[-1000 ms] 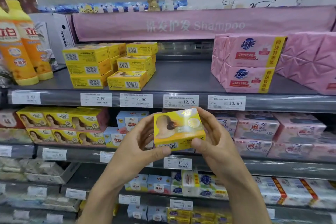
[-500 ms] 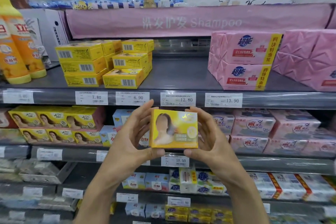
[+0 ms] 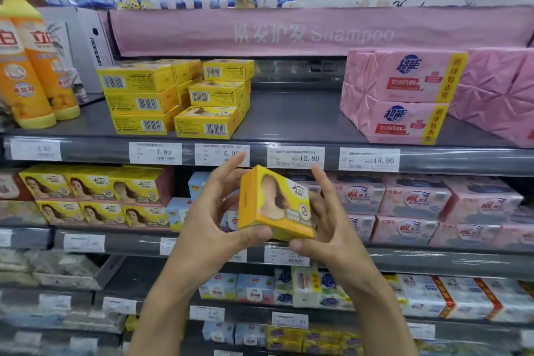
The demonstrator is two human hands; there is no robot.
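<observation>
- A shop aisle: grey metal shelves (image 3: 289, 121) stocked with soap and detergent, under a pink banner (image 3: 318, 33) that reads "Shampoo" after some Chinese characters.
- The yellow soap box (image 3: 274, 205) is held in the air in front of the middle shelf. It is turned corner-on with its printed face toward the camera, probably to check the pack.
- The left hand (image 3: 211, 228) pinches the box's lower left corner, thumb beneath and fingers behind, with the forefinger raised free.
- The right hand (image 3: 329, 228) grips the lower right edge, thumb below and fingers behind the box.
- Matching boxes (image 3: 95, 196) stand face-out in rows on the middle shelf to the left, likely where this one belongs.
- The stacked yellow boxes (image 3: 173, 98) above show barcodes instead of fronts.
- The price tags (image 3: 296, 157) along the upper rail read 7.80, 12.80 and 13.90; one between them is half hidden by a fingertip.
- The pink packs (image 3: 404, 95) carry 超能, and the orange bottles (image 3: 31, 66) carry 立白.
</observation>
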